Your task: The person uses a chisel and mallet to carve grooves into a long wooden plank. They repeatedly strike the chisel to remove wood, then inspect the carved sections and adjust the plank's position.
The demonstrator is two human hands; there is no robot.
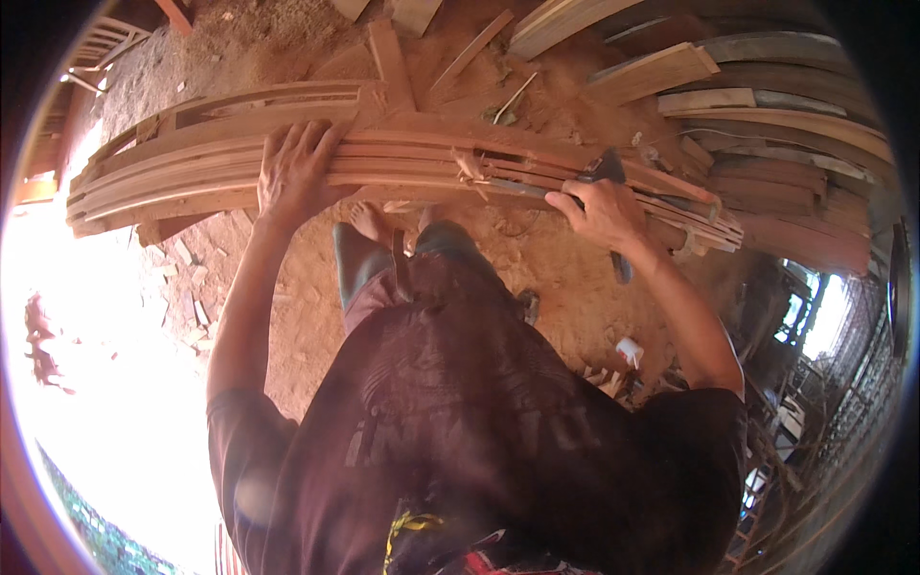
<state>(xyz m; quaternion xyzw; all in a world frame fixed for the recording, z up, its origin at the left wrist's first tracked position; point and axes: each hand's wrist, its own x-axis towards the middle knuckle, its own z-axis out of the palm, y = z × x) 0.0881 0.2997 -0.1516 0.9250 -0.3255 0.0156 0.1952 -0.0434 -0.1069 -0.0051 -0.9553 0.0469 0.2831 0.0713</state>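
Note:
My left hand (299,174) lies on a bundle of long, narrow wooden strips (402,165), fingers stretched across them. The strips run left to right in front of me, side by side on a bench (460,125). Toward their right end, my right hand (604,213) is wrapped round a dark hand plane (606,169) whose crosswise handle sticks out on both sides of the fist. Its long narrow body points left along the strips, partly covered by the hand. Curled wood shavings (468,163) sit on the strips just left of the tool.
Stacked boards (776,177) lie at the far right. Loose planks (391,62) and sawdust cover the ground beyond the bench. Wood scraps (196,311) litter the floor at left, and a small white cup-like object (630,352) lies near my right elbow. Bright light washes out the left side.

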